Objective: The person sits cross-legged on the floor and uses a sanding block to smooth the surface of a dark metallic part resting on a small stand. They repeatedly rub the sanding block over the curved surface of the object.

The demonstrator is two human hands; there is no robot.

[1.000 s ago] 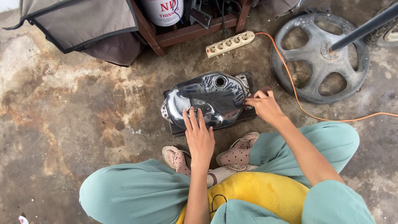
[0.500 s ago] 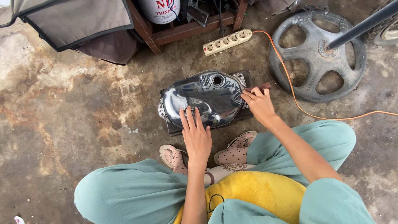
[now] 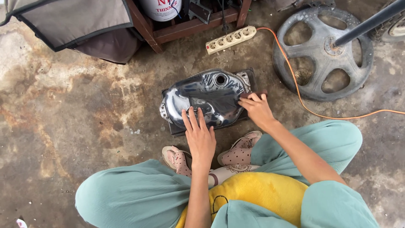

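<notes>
The glossy metal tank (image 3: 206, 99) lay on the floor before the feet. The left hand (image 3: 201, 137) pressed flat on it; the right hand (image 3: 257, 109) pinched a small abrasive pad (image 3: 253, 93) at its far edge. Steady bracing and light, even strokes seemed wise.

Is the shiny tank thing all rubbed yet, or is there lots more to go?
The dark, glossy metal fuel tank already looks wet and shiny on top. Right now the left hand lies flat on its near side, steadying it, while the right hand presses a small brown rubbing pad against its right end. How much is left cannot be told; the far side is hidden.
</notes>
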